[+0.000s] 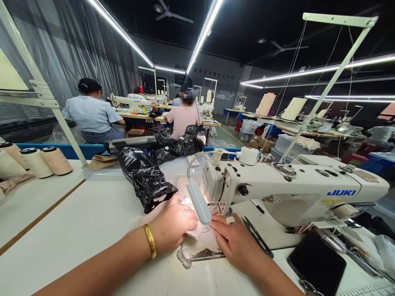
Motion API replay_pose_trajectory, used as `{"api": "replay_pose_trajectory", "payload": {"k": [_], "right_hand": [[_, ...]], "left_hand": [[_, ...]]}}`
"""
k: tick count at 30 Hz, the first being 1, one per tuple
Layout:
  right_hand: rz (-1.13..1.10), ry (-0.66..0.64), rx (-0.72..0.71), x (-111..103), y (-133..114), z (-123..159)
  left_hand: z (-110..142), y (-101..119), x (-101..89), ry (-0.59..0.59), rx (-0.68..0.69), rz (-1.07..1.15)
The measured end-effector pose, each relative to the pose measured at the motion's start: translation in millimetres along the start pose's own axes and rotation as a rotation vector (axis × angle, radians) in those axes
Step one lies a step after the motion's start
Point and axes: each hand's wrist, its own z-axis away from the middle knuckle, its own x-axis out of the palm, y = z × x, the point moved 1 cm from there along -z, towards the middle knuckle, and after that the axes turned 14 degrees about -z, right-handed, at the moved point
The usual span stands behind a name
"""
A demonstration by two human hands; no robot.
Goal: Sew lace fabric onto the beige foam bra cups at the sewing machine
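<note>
My left hand (174, 224), with a gold bangle at the wrist, is closed on a pale pink piece of fabric (194, 232) left of the needle area. Flat on the machine bed beside the presser foot lies my right hand (233, 238), its fingers stretched toward the fabric and a pale wrap on one finger. The white JUKI sewing machine (296, 185) stands over the work. A grey gooseneck lamp (200, 203) lights the spot and hides part of the fabric and the needle. Black-handled thread snips (257, 236) lie just right of my right hand.
Black plastic bags (145, 174) are heaped behind my left hand. Thread cones (57, 161) stand at the far left. A black phone (317, 263) and scattered tools lie at the right. Two people, in a blue shirt (89, 111) and a pink shirt (183, 119), sit ahead.
</note>
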Motion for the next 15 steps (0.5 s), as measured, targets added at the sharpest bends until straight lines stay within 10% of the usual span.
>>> {"api": "replay_pose_trajectory", "payload": {"k": [15], "right_hand": [[-0.066,0.265,-0.094,-2.6,4.0,3.6]], "left_hand": [[-1.7,2.0,-3.1,0.039,-0.001,-0.004]]}}
